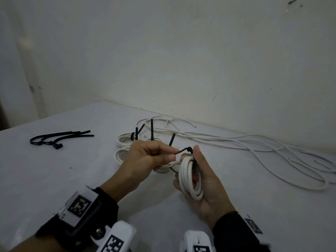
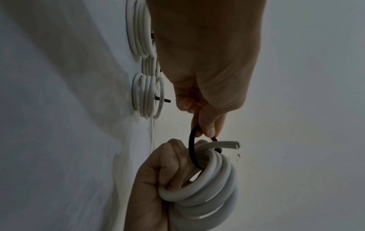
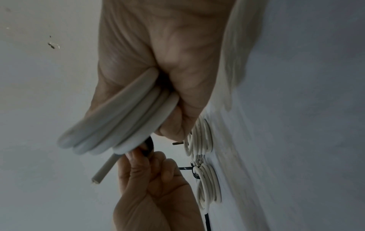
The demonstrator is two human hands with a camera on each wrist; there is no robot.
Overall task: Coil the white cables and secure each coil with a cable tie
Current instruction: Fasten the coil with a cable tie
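White coil point(image 1: 190, 179) in right hand point(image 1: 209, 188), left hand point(image 1: 143, 159) pinching black tie point(image 1: 183, 150)

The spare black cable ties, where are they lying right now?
In the head view the spare cable ties lie in a loose bunch on the table, far left, well apart from the tied coils and left hand.

White table against a scuffed wall

The flat white tabletop point(image 1: 72, 179) meets a pale painted wall point(image 1: 181, 51) along its far edge; dark scuffs point(image 1: 292, 0) mark the wall.
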